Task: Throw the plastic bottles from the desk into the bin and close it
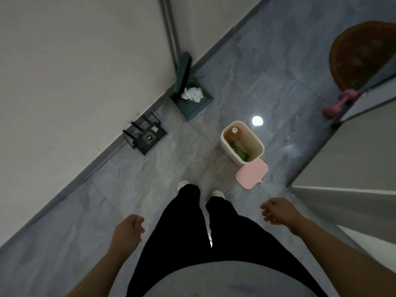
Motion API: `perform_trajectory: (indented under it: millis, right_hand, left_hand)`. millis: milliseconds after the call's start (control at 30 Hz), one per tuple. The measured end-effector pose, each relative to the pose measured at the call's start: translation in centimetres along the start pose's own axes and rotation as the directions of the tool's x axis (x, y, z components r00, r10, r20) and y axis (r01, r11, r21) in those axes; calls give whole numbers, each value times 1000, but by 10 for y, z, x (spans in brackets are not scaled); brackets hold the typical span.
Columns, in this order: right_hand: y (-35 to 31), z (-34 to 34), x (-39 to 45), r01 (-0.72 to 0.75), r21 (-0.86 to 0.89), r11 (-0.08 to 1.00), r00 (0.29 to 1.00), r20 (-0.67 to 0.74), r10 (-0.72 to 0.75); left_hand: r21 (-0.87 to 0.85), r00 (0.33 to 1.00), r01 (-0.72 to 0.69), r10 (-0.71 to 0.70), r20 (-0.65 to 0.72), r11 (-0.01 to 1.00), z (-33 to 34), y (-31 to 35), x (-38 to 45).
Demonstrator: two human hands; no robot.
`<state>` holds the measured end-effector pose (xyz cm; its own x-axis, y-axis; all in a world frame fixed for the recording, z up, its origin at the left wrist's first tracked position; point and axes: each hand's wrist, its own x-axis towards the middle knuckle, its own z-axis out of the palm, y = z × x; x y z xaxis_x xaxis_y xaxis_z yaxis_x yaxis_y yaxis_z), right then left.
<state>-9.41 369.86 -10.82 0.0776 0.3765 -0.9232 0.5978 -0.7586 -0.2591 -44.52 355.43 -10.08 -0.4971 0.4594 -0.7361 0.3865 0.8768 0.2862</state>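
Head view shows my left hand [128, 229] and my right hand [276, 212], both empty, fingers loosely curled. The bin [255, 144] stands open on the floor, forward of my right fingers, with a bottle [234, 133] inside. Its pink lid [251, 173] lies beside it, nearer to my right hand, long side pointing away from me.

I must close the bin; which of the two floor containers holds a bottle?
The white bin; its bottle stands inside, while the green dustpan holds crumpled paper.
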Motion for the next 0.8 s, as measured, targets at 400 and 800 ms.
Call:
perform_trajectory:
  millis: [400,800]
  right_hand:
    - [-119,93,-24,252,-376,892,962,201,-187]
    - [-167,104,-10,224,-828,513,970,140,-198]
  left_hand:
    - [-487,903,330,-421,-86,808,19,-132,-76]
    - [-722,801,342,-588,-111,602,4,-158,-75]
